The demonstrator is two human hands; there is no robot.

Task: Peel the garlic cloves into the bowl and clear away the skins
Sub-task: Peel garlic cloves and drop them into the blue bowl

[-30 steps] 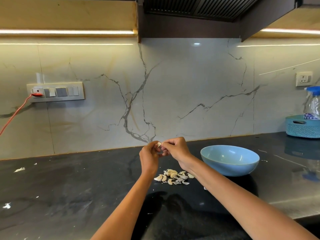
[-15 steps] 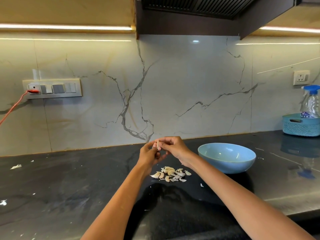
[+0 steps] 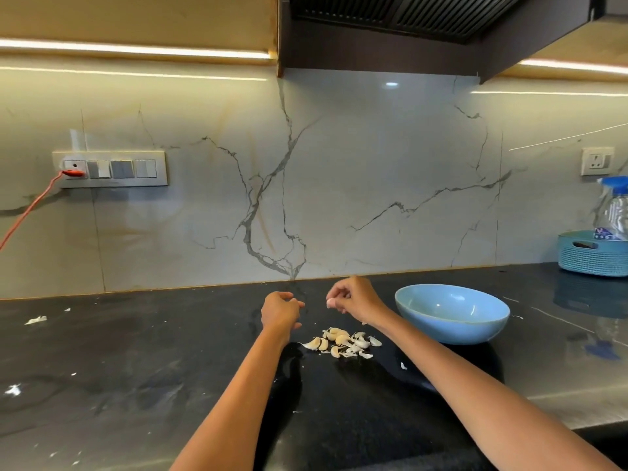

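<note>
**Hands parted above the garlic**

Cloves (image 3: 341,342) lie mid-table, bowl (image 3: 452,313) just right; bare table (image 3: 136,368) stretches left. Right hand (image 3: 353,299) pinches a clove (image 3: 330,303); left hand (image 3: 280,312) curled, its contents hidden. Both are raised, apart.

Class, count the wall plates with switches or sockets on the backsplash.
2. The long switch panel is at the left with an orange plug in it; the single socket is at the far right, above the spray bottle.

The spray bottle (image 3: 615,212) and its basket (image 3: 591,254) (far right) are cut off by the frame edge.
</note>
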